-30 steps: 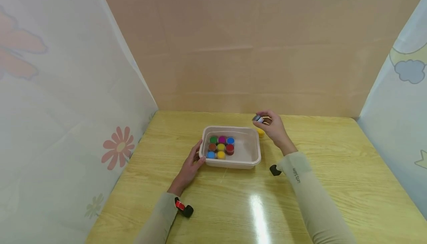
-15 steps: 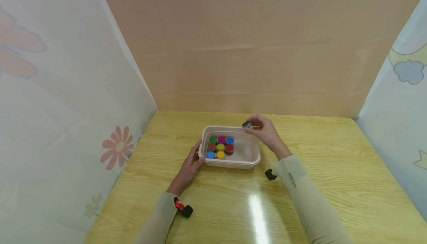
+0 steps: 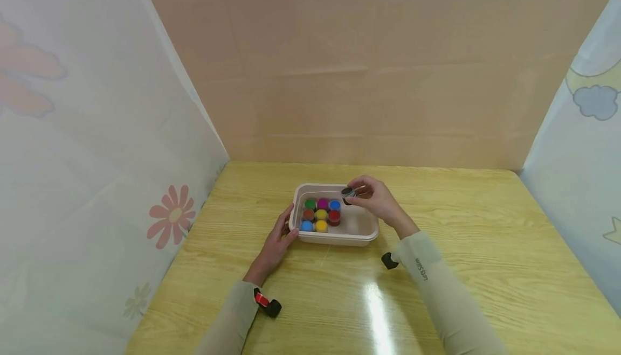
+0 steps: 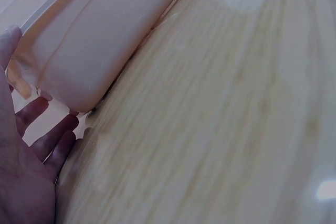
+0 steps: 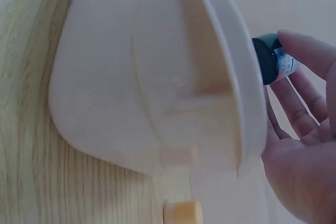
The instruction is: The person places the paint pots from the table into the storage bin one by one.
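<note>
A pale pink plastic tub (image 3: 356,241) stands on the table with several small paint jars inside, grouped at its left. Their lids are green, purple, blue, brown, yellow and red, among them a red-lidded jar (image 3: 334,217). My left hand (image 3: 275,242) holds the tub's left end, its thumb at the front rim and its fingers along the end wall. Above the tub's right half, my right hand (image 3: 375,199) pinches a black-lidded paint jar (image 5: 273,59) between thumb and fingers. In the right wrist view this jar is tilted and just beyond the rim.
A jar with an orange-yellow lid (image 5: 184,213) is outside the tub, near its right end; the right hand hides it in the head view. The wooden table (image 3: 485,236) runs back to a brown paper wall (image 3: 339,102), with patterned sheets at both sides.
My right hand has carried the black-lidded jar left and toward me, from behind the tub's right corner to over its inside. The left hand and the tub have stayed put.
</note>
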Motion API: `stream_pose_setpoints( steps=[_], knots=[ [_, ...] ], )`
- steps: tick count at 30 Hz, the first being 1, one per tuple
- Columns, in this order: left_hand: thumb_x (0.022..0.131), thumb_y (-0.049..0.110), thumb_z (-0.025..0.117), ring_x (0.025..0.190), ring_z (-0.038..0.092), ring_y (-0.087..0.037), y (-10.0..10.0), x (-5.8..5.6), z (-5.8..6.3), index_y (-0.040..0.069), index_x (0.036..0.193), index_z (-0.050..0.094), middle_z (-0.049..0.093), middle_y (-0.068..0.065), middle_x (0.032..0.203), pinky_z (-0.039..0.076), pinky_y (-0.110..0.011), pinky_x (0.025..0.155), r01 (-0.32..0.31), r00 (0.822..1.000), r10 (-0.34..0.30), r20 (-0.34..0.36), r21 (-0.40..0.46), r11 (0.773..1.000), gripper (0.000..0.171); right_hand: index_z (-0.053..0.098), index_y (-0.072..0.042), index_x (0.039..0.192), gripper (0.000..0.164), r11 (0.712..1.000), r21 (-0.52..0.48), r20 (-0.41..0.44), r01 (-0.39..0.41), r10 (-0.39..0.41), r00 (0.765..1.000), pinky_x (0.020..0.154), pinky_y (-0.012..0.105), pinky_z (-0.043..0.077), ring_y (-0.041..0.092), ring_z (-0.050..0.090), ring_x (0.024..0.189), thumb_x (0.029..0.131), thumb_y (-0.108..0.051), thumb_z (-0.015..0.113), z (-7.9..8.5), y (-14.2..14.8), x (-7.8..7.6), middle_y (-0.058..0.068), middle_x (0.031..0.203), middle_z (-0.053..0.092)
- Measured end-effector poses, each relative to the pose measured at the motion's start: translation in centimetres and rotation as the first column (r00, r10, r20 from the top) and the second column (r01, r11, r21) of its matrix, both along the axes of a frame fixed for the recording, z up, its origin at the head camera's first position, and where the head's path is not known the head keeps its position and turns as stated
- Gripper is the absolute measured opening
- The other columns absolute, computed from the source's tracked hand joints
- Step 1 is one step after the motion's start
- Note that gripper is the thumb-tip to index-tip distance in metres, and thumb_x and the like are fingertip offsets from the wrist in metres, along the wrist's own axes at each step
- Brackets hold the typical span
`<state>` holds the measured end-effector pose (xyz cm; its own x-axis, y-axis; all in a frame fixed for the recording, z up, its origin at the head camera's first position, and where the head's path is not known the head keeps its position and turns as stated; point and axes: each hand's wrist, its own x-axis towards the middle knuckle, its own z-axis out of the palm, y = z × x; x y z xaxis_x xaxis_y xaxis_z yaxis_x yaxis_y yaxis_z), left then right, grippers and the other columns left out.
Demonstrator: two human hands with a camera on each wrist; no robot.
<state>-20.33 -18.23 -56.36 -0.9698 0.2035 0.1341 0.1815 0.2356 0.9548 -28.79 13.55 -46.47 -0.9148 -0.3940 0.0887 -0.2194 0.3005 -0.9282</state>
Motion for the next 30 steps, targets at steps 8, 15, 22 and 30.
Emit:
stream_pose_setpoints(
  steps=[8, 15, 22, 30],
  knots=[
    [0.109, 0.028, 0.055, 0.144, 0.045, -0.032, 0.1, 0.1, 0.0, 0.042, 0.163, 0.023, 0.036, -0.007, 0.165, 0.035, -0.058, 0.117, -0.001, 1.0, 0.001, -0.004, 0.002, 1.0, 0.065, 0.063, -0.004, 0.134, 0.046, 0.998, 0.044, 0.026, -0.052, 0.051, 0.998, 0.096, 0.041, 0.057, 0.032, 0.064, 0.115, 0.094, -0.019, 0.079, -0.2, -0.6, 0.3, 0.014, 0.129, 0.066],
    [0.109, 0.028, 0.055, 0.146, 0.043, -0.032, 0.3, 0.2, 0.2, 0.043, 0.163, 0.023, 0.034, -0.006, 0.166, 0.035, -0.057, 0.118, 0.002, 1.0, -0.002, -0.006, 0.004, 1.0, 0.065, 0.06, -0.003, 0.141, 0.051, 0.993, 0.065, 0.059, -0.099, 0.095, 0.994, 0.103, 0.047, 0.052, 0.032, 0.06, 0.118, 0.095, -0.017, 0.077, -0.7, -1.2, 0.4, 0.014, 0.133, 0.064],
    [0.109, 0.029, 0.055, 0.147, 0.043, -0.032, 0.3, 0.3, 0.3, 0.044, 0.163, 0.023, 0.033, -0.005, 0.166, 0.034, -0.057, 0.119, 0.002, 1.0, -0.002, 0.005, 0.003, 1.0, 0.065, 0.063, -0.003, 0.138, 0.048, 0.987, 0.076, 0.031, -0.14, 0.138, 0.99, 0.108, 0.052, 0.048, 0.031, 0.058, 0.12, 0.095, -0.017, 0.077, -1.1, -1.3, 0.5, 0.013, 0.134, 0.063],
    [0.109, 0.027, 0.054, 0.147, 0.043, -0.033, 0.2, 0.1, 0.4, 0.039, 0.164, 0.023, 0.033, -0.009, 0.167, 0.034, -0.056, 0.119, 0.013, 1.0, -0.013, 0.011, 0.01, 1.0, 0.065, 0.068, 0.003, 0.128, 0.039, 0.981, 0.053, -0.028, -0.187, 0.188, 0.982, 0.098, 0.044, 0.055, 0.028, 0.065, 0.11, 0.093, -0.009, 0.078, -1.0, -2.0, 0.8, 0.017, 0.129, 0.068]
  ],
)
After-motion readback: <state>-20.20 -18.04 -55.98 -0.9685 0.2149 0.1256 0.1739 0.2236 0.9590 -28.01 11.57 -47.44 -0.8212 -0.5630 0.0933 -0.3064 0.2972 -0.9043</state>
